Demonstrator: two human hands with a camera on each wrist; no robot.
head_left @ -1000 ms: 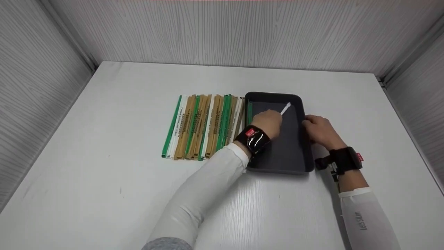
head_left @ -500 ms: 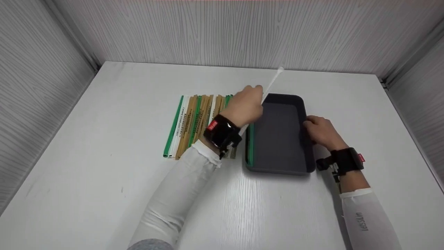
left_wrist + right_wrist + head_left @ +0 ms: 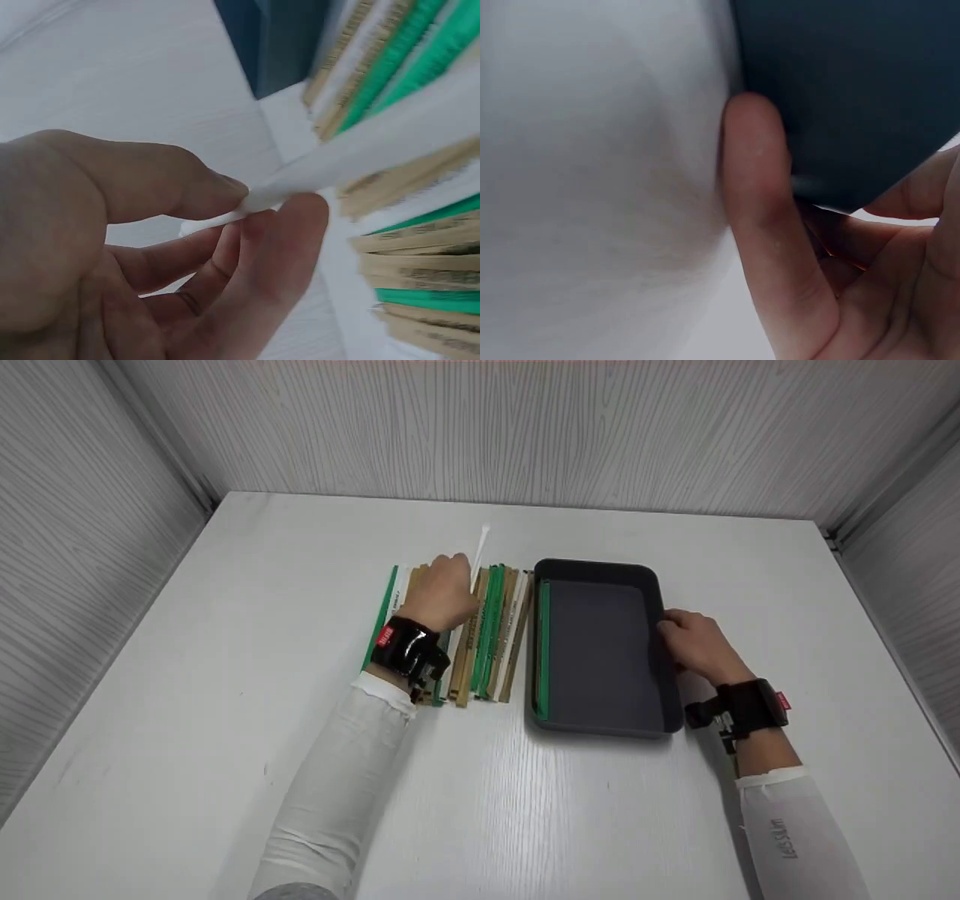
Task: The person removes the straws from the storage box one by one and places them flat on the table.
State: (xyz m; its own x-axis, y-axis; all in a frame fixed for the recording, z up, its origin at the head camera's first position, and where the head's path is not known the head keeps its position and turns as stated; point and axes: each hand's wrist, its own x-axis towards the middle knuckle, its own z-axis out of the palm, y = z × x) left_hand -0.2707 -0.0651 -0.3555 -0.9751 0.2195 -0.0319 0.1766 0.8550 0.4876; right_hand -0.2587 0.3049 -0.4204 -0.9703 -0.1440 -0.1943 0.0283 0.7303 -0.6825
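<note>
My left hand [image 3: 441, 594] pinches a long white paper-wrapped straw [image 3: 480, 547] between thumb and fingertips, tilted with one end pointing away from me. It hovers over a row of wrapped straws [image 3: 490, 637] in green, white and brown, and partly hides them. In the left wrist view the held straw [image 3: 375, 142] passes in front of the row. To the right lies a dark grey tray [image 3: 604, 660], with green straws [image 3: 544, 652] along its left wall. My right hand [image 3: 699, 645] grips the tray's right wall, the thumb [image 3: 757, 165] on one side and fingers on the other.
The white tabletop [image 3: 480, 802] surrounds the row and the tray. Wood-grain panels [image 3: 517, 435] enclose the back and both sides. The tray stands close beside the row's right end.
My left hand has moved left, out of the tray and over the row, carrying the white straw with it. The right hand has stayed at the tray's right wall.
</note>
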